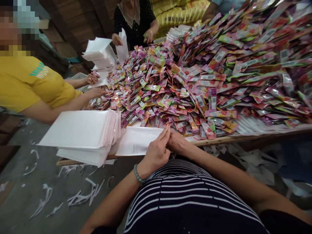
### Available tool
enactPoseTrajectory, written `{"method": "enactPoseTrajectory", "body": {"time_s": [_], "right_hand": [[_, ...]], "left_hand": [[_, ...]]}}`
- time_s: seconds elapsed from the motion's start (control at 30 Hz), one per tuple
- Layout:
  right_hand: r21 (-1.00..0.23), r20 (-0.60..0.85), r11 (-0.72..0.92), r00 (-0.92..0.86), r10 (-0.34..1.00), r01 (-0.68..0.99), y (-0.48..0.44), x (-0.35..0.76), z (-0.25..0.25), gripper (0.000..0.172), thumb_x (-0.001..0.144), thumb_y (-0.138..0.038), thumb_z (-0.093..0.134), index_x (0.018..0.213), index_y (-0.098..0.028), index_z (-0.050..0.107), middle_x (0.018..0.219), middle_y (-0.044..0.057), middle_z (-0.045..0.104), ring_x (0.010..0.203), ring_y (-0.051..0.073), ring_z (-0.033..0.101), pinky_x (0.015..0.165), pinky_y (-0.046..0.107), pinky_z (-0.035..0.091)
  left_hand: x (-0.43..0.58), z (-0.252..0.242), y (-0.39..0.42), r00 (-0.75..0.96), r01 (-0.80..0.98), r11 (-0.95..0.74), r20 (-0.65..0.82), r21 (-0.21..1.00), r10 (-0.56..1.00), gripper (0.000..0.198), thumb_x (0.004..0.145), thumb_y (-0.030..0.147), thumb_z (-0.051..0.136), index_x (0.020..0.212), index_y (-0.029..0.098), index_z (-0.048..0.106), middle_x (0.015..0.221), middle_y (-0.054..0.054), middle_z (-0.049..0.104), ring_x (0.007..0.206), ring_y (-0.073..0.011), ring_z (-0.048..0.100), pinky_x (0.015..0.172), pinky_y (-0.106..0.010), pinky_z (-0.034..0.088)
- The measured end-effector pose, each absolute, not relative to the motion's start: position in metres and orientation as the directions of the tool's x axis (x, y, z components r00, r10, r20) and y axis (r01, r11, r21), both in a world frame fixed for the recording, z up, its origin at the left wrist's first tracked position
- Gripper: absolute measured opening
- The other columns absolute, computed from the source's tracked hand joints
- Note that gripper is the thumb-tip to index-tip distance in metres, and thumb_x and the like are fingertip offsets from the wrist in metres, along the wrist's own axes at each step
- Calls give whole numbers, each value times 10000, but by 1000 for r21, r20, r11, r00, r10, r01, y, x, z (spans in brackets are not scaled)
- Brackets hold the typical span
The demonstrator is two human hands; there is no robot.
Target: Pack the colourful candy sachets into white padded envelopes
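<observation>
- Your left hand (157,149) lies over the right end of a flat, white, rectangular envelope (136,139), its fingers close together; you cannot be told from here whether they pinch it.
- Your right hand (179,142) meets the left fingertips at the heap's near edge; its own fingertips are hidden, so its grip cannot be told.
- The envelope lies near the front edge of a wooden-edged table (224,140), just right of a tall stack of white padded envelopes (78,128); a green beaded bracelet (137,174) circles your left wrist.
- Beyond your hands spreads a big heap of glossy, multicoloured, stick-shaped sachets (156,84).
- To your left, a person in a yellow shirt (53,84) reaches to the heap's edge; across from you, a person in a dark dotted top (142,19) holds an upright white envelope (123,47).
- White paper strips (87,193) litter the grey floor (80,221).
</observation>
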State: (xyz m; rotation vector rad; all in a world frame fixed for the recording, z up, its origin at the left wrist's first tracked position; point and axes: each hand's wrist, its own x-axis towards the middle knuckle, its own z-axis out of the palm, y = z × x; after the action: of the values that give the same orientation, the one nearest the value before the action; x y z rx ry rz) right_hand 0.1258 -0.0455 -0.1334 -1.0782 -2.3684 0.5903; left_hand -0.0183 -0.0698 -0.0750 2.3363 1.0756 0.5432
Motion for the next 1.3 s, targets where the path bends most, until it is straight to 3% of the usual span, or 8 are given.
{"method": "enactPoseTrajectory", "body": {"time_s": [0.17, 0.27, 0.4, 0.57, 0.77, 0.93, 1.17, 1.3], "right_hand": [[-857, 242, 391, -409, 880, 335, -27, 146, -70, 249, 812, -123, 446, 849, -150, 691, 852, 35, 712, 824, 164, 653, 799, 298, 522], [-857, 478, 484, -76, 875, 176, -27, 164, -22, 261, 884, -206, 466, 1039, -210, 676, 1110, 39, 694, 1091, 200, 622, 994, 409, 465], [-734, 659, 623, 60, 750, 270, -41, 171, 5, 542, 888, -369, 580, 1404, -311, 423, 1446, 56, 474, 1335, 251, 448, 1082, 487, 392], [-771, 483, 446, -39, 875, 455, -50, 130, -52, 1128, 658, -444, 790, 1537, -187, 130, 1543, 186, 304, 1382, 357, 359, 1086, 550, 361], [-988, 156, 155, 86, 984, 17, -19, 105, -104, 482, 728, -443, 682, 1115, -157, 646, 976, 98, 731, 852, 247, 675, 798, 394, 548], [-976, 76, 56, -87, 993, -213, -5, 139, -65, 349, 623, -398, 803, 867, -162, 724, 863, 49, 743, 749, 201, 674, 733, 351, 558], [-982, 141, 97, -284, 948, -163, -1, 162, -42, 559, 488, -276, 884, 1003, -158, 703, 900, 42, 732, 814, 192, 663, 752, 318, 567], [-986, 68, 34, -211, 975, -161, -5, 157, -69, 415, 506, -326, 871, 848, -156, 709, 783, 10, 712, 699, 161, 639, 661, 283, 563]], "left_hand": [[-12, -46, -49, 324, 439, -277, 137, 855, 936, 748, 675, 61, 459, 1417, 159, 461, 1232, -111, 665, 793, -150, 679, 639, -240, 562], [-13, -17, -31, 127, 181, -115, 93, 977, 988, 721, 682, 75, 485, 1398, 160, 486, 775, -12, 717, 383, -41, 419, 378, -169, 358], [-14, 24, -19, -115, -134, -150, 135, 979, 984, 664, 667, 64, 496, 1322, 156, 557, 598, 52, 602, 354, -12, 336, 356, -141, 261], [7, 24, -35, -192, -255, -189, 142, 948, 971, 652, 736, 110, 507, 1381, 204, 488, 485, 95, 477, 375, -44, 373, 376, -146, 316], [-9, -13, -49, -118, 60, -295, 300, 954, 946, 612, 836, 328, 617, 1404, 200, 429, 665, 28, 624, 510, -93, 533, 534, -223, 489], [-69, -9, -14, -41, 326, -415, 451, 850, 892, 999, 453, 485, 898, 1319, 195, 494, 1320, -149, 567, 1143, -272, 573, 899, -351, 507], [-61, -37, -1, 221, 7, -224, 217, 975, 951, 673, 475, 411, 898, 1027, 142, 623, 944, -66, 712, 833, -201, 657, 743, -309, 546], [-52, -66, 0, 289, 68, -107, 83, 992, 954, 545, 474, 366, 892, 912, 127, 675, 856, -63, 722, 792, -217, 663, 731, -338, 555]]}}
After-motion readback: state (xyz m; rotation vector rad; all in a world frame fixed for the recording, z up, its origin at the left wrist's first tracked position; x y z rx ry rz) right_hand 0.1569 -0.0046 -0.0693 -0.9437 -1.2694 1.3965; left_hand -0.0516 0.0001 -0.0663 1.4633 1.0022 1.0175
